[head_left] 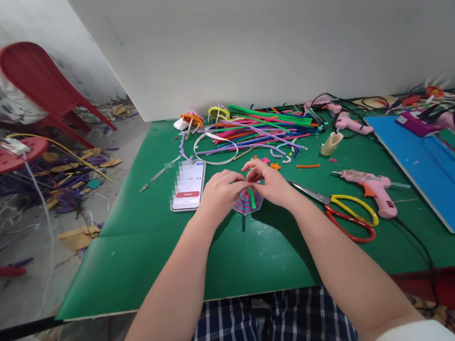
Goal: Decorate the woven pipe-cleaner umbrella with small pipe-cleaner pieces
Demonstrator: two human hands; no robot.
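My left hand (221, 193) and my right hand (272, 184) meet at the middle of the table, fingertips pinched close together. Between them a short green pipe cleaner (252, 198) hangs down, its upper end hidden by the fingers. Just below and behind it is a small round piece woven in pink and purple rings (244, 207), partly covered by both hands. Scissors (325, 199) with one yellow and one red handle lie to the right of my right hand. A lit phone (189, 186) rests beside my left hand.
Colourful pipe cleaners (263, 126) are heaped at the back. A pink glue gun (376, 186) with a black cord lies on the right, near a blue board (435, 175). An off-white holder (331, 144) stands behind the scissors. A red chair (39, 78) is off left.
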